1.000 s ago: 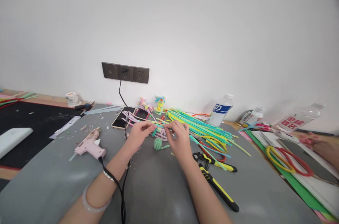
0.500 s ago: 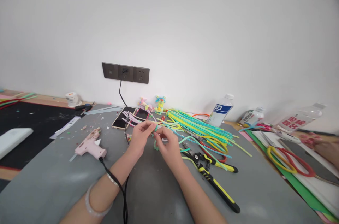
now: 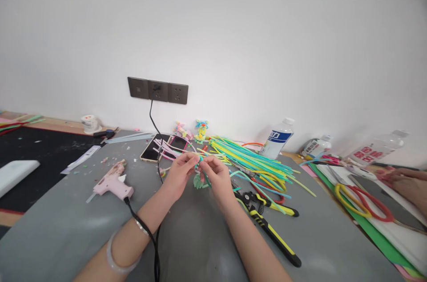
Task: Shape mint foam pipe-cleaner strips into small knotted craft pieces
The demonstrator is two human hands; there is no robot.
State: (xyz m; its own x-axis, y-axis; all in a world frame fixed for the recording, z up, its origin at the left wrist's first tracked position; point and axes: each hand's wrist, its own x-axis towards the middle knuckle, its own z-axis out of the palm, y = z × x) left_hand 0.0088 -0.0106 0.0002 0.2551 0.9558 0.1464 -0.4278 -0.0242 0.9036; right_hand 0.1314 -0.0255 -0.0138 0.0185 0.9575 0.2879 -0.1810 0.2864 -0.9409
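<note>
Between my two hands is a small teal piece of bent pipe cleaner (image 3: pixel 199 161), mostly covered by fingertips. My left hand (image 3: pixel 182 174) pinches its left side with thumb and forefinger. From the right, my right hand (image 3: pixel 215 176) pinches the same piece, the fingers curled. Just below the fingertips a pale green fuzzy piece (image 3: pixel 199 181) shows; whether it joins the held piece I cannot tell. Behind the hands lie pink pipe cleaners (image 3: pixel 166 149) and a large bundle of yellow and teal pipe cleaners (image 3: pixel 248 157).
A pink glue gun (image 3: pixel 115 183) with a black cord lies left. Yellow-black pliers (image 3: pixel 267 217) lie right. Two small figures (image 3: pixel 201 131) stand by the wall, near a phone (image 3: pixel 155 148) and a bottle (image 3: pixel 277 138). Scissors (image 3: pixel 363 202) and another person's hand (image 3: pixel 408 186) are far right.
My hands have shifted slightly right, and the right fingers have turned around the teal piece. More of the pale green piece shows below. The other person's hand has come further into view.
</note>
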